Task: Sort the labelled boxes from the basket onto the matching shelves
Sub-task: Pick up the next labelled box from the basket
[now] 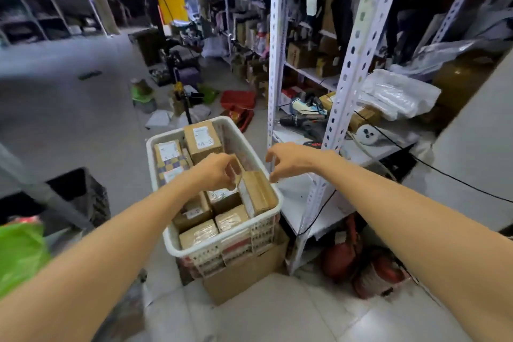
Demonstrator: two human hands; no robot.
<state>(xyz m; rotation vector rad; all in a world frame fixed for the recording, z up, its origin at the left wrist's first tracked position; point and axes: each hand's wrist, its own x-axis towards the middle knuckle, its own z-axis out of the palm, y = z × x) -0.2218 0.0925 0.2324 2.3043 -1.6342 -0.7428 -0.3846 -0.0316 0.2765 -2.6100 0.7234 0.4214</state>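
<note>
A white plastic basket [251, 147] stands on a cardboard carton and holds several brown labelled boxes. One box [202, 140] at its far end shows a white label reading A-2. My left hand [219, 171] reaches into the basket and pinches the top edge of a small brown box [256, 193] that stands on edge against the right wall. My right hand [288, 159] hovers just right of that box over the basket's rim, fingers loosely spread, holding nothing.
A white slotted metal shelf rack [344, 83] stands right of the basket, with a drill [301, 119], cables and wrapped parcels on it. A black crate [80, 194] sits at the left. Clutter lies on the floor beyond the basket, and more shelves line the back.
</note>
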